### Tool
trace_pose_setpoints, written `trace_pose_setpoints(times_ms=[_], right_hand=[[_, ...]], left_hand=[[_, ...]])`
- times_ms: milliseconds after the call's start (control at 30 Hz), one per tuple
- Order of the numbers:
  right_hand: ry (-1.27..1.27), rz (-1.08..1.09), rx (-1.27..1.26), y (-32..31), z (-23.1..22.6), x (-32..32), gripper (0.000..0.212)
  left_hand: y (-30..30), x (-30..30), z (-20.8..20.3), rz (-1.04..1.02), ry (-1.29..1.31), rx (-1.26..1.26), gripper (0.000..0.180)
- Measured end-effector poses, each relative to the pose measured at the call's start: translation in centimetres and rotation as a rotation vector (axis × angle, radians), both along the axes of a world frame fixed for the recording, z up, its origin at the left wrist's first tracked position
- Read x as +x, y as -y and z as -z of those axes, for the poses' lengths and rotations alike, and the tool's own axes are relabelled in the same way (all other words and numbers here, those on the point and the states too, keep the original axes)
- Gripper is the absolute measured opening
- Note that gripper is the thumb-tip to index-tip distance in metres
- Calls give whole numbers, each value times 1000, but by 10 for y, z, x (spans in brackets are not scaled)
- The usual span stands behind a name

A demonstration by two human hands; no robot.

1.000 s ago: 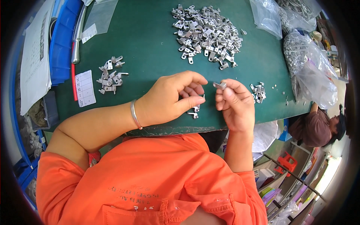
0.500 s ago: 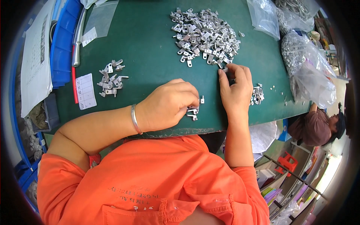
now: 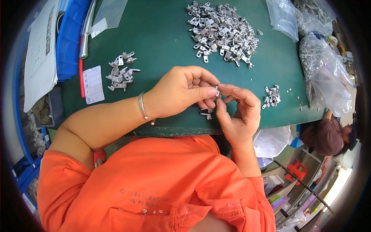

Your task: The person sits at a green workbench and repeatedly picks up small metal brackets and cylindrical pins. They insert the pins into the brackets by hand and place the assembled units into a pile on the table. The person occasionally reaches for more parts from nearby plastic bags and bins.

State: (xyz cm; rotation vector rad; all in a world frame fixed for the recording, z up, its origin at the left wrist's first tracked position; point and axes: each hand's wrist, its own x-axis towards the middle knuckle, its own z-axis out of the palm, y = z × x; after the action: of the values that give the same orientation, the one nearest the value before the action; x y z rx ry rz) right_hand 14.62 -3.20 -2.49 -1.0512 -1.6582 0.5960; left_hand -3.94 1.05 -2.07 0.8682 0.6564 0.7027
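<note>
Both hands meet above the green table (image 3: 162, 50) near its front edge. Between the thumb and fingers of my left hand (image 3: 185, 89) is a small silver metal bracket (image 3: 218, 92), mostly hidden by the fingertips. The thumb and forefinger of my right hand (image 3: 239, 112) close on the same bracket from the other side. A few loose brackets (image 3: 208, 114) lie just below the fingers. Farther off is a large heap of similar metal brackets (image 3: 226, 33). Smaller piles sit to the left (image 3: 121, 73) and to the right (image 3: 272, 96).
A blue bin (image 3: 71, 42), a red-and-silver rod (image 3: 82, 65) and a printed paper slip (image 3: 93, 85) line the left side. Clear bags of metal parts (image 3: 313, 58) stand along the right edge. Beyond them is another person (image 3: 326, 135) in a dark cap.
My right hand has come from the big heap's near edge to my left hand. My left hand has lifted off the near brackets, and the fingertips now meet on one bracket.
</note>
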Motion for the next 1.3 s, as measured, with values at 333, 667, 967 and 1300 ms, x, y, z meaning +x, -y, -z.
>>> trace_pose_setpoints(times_ms=[333,667,967,1300], right_hand=[[251,5,129,-3,-13,8,20],[500,180,-47,-56,-20,11,14],[-607,-51,-852,-39,-24,19,11],[-436,-171,-632,-15,-21,11,11]], left_hand=[[5,2,0,-37,-14,149,13],[3,-2,0,-52,-473,978,12],[3,0,-1,-155,-315,499,29],[3,-2,-5,-107,-184,380,17]])
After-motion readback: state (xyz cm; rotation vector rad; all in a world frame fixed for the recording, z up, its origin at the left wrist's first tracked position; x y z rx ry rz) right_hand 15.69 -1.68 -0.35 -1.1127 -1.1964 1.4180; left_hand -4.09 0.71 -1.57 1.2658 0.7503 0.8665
